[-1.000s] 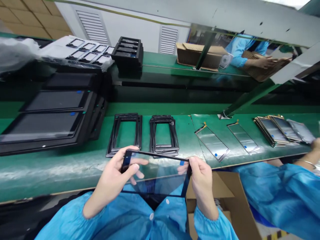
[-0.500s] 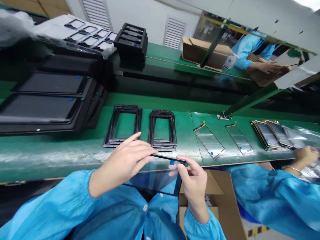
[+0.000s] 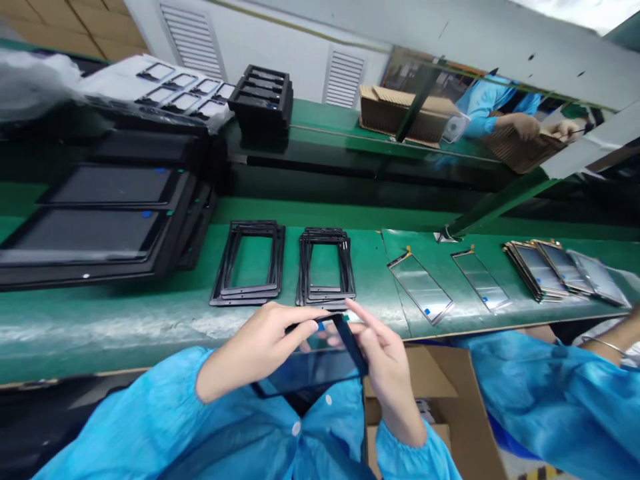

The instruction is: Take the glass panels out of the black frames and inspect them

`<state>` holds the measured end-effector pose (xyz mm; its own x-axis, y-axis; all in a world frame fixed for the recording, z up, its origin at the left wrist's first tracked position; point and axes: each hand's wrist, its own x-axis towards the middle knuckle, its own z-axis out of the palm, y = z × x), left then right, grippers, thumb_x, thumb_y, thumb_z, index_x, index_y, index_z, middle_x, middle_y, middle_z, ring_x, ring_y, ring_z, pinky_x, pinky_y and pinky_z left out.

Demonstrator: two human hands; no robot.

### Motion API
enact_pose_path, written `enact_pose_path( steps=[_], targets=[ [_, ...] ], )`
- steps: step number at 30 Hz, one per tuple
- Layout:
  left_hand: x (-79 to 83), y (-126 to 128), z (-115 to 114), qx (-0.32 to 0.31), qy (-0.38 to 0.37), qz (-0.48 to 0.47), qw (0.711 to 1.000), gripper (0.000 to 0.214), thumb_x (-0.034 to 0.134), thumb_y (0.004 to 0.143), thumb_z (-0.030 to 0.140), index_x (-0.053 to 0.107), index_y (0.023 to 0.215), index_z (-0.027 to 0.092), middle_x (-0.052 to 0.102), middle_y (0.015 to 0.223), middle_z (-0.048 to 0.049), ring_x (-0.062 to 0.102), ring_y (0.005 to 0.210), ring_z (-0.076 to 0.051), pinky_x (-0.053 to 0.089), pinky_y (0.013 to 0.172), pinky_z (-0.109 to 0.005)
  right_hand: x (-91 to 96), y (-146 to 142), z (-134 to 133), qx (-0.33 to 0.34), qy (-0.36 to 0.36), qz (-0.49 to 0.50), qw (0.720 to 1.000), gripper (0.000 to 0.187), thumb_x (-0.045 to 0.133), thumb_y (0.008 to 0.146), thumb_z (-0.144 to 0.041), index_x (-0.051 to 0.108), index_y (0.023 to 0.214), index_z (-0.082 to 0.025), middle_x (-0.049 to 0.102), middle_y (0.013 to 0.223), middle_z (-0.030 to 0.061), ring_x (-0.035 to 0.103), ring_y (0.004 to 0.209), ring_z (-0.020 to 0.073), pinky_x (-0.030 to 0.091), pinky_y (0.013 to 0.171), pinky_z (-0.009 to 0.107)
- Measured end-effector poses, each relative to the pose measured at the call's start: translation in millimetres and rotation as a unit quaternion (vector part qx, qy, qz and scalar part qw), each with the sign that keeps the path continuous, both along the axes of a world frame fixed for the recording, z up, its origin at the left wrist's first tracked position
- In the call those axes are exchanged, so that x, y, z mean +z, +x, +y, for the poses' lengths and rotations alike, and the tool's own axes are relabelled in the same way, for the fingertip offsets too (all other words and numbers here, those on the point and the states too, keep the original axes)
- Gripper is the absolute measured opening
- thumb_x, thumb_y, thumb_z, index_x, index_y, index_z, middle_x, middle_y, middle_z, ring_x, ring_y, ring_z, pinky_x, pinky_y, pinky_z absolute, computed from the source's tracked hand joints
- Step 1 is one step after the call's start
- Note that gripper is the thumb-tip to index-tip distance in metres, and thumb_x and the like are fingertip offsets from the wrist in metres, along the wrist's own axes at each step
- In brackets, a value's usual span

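Note:
Between my hands, just in front of the bench edge, is a clear glass panel (image 3: 320, 370) with a black border and a blue tab near one corner. My left hand (image 3: 260, 343) pinches its upper edge, thumb in front. With my right hand (image 3: 380, 353) I grip the panel's right border; the index finger points up along the corner by a small green tab. Beyond my hands lie two stacks of black rectangular frames, a left stack (image 3: 227, 267) and a right stack (image 3: 301, 270). To their right, two glass panels with orange tabs lie flat, the nearer one being this panel (image 3: 423, 287).
Black trays (image 3: 165, 247) holding dark panels are piled at left. A black tray stack (image 3: 260, 110) and a cardboard box (image 3: 385, 110) stand on the back shelf. Stacked panels (image 3: 540, 267) lie at right beside a co-worker's sleeve (image 3: 550, 393). An open carton (image 3: 465, 393) sits below the bench.
The panel has tilted, so more of its right border faces me. My left hand has moved right along its upper edge. My right index finger has straightened upward.

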<state>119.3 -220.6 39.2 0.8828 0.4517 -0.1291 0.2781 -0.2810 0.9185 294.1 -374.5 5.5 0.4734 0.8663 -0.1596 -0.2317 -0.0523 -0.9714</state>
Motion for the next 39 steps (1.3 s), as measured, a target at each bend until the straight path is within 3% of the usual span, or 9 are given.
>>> enact_pose_path(
  steps=[4,10,17,20,23,26,31,36,39],
  targets=[
    [-7.9,-4.6,-8.0,0.116,-0.229,-0.023,0.966,0.042,0.060,0.104,0.050,0.073,0.129,0.018,0.083,0.117,-0.0135,0.083,0.094,-0.027,0.067,0.073,-0.030,-14.1,10.9,-3.5,-0.083,-0.012,0.032,0.996,0.046,0.071,0.096,-0.060,0.085,0.110,-0.019,0.086,0.093,0.0124,0.083,0.074,0.0273,0.068,0.069,0.035],
    [-12.5,-3.6,-17.2,0.157,-0.301,-0.047,0.939,0.048,0.072,0.097,0.054,0.073,0.126,0.015,0.083,0.117,-0.0186,0.084,0.088,-0.029,0.068,0.069,-0.032,-14.7,8.3,0.7,-0.096,0.009,-0.004,0.995,0.049,0.066,0.099,-0.059,0.084,0.078,-0.018,0.083,0.073,0.0094,0.078,0.058,0.0248,0.066,0.061,0.034],
    [-22.5,-12.4,-15.0,0.161,-0.287,-0.038,0.943,0.050,0.068,0.098,0.057,0.074,0.130,0.019,0.083,0.117,-0.0172,0.084,0.089,-0.032,0.070,0.070,-0.038,6.7,7.9,2.3,-0.095,0.037,-0.095,0.990,0.047,0.059,0.104,-0.051,0.081,0.076,-0.020,0.081,0.067,0.0047,0.074,0.050,0.0205,0.061,0.054,0.029],
    [-16.2,-13.0,-9.4,0.145,-0.132,-0.041,0.980,0.049,0.069,0.099,0.048,0.069,0.143,0.027,0.078,0.134,-0.0120,0.079,0.111,-0.032,0.066,0.093,-0.040,11.1,4.7,4.3,-0.068,0.033,-0.133,0.988,0.045,0.056,0.105,-0.044,0.080,0.075,-0.020,0.081,0.067,0.0041,0.075,0.051,0.0193,0.061,0.055,0.027],
    [-5.6,-8.2,-6.1,0.030,0.048,-0.003,0.998,0.067,0.074,0.095,0.037,0.054,0.159,0.039,0.078,0.133,-0.0038,0.076,0.117,-0.029,0.061,0.097,-0.036,13.4,-5.2,12.6,0.026,0.008,-0.171,0.985,0.029,0.067,0.098,-0.033,0.083,0.077,-0.021,0.082,0.069,0.0019,0.077,0.059,0.0186,0.060,0.061,0.025],
    [-2.7,-3.1,-7.3,-0.072,0.022,0.046,0.996,0.063,0.065,0.101,0.036,0.048,0.161,0.037,0.084,0.101,-0.0019,0.080,0.085,-0.024,0.062,0.074,-0.030,13.7,-7.2,16.3,0.017,0.019,-0.171,0.985,0.014,0.074,0.091,-0.026,0.087,0.086,-0.025,0.084,0.077,0.0002,0.079,0.068,0.0188,0.062,0.068,0.026],
    [-18.1,-7.6,-9.5,0.090,-0.200,-0.006,0.976,0.042,0.058,0.105,0.048,0.053,0.141,0.026,0.083,0.108,-0.0102,0.080,0.076,-0.022,0.059,0.056,-0.025,-3.9,27.8,-13.5,-0.188,-0.001,-0.266,0.946,0.025,0.066,0.101,-0.037,0.086,0.110,-0.026,0.084,0.117,0.0084,0.079,0.110,0.0264,0.061,0.101,0.040],
    [-29.1,-12.3,-11.3,0.180,-0.241,-0.063,0.952,0.048,0.064,0.101,0.054,0.050,0.134,0.022,0.083,0.103,-0.0136,0.079,0.065,-0.023,0.059,0.049,-0.028,-22.4,33.3,-35.0,-0.115,0.001,-0.057,0.992,0.043,0.063,0.102,-0.052,0.073,0.130,-0.021,0.086,0.091,0.0100,0.081,0.067,0.0240,0.066,0.067,0.035],
    [-28.5,-12.1,-11.7,0.186,-0.144,-0.071,0.969,0.049,0.060,0.105,0.048,0.046,0.145,0.025,0.081,0.120,-0.0159,0.081,0.078,-0.026,0.064,0.058,-0.034,-18.1,19.7,-32.6,-0.141,0.006,-0.037,0.989,0.035,0.072,0.098,-0.047,0.071,0.121,-0.021,0.084,0.075,0.0060,0.078,0.053,0.0219,0.063,0.058,0.030]
  ],
)
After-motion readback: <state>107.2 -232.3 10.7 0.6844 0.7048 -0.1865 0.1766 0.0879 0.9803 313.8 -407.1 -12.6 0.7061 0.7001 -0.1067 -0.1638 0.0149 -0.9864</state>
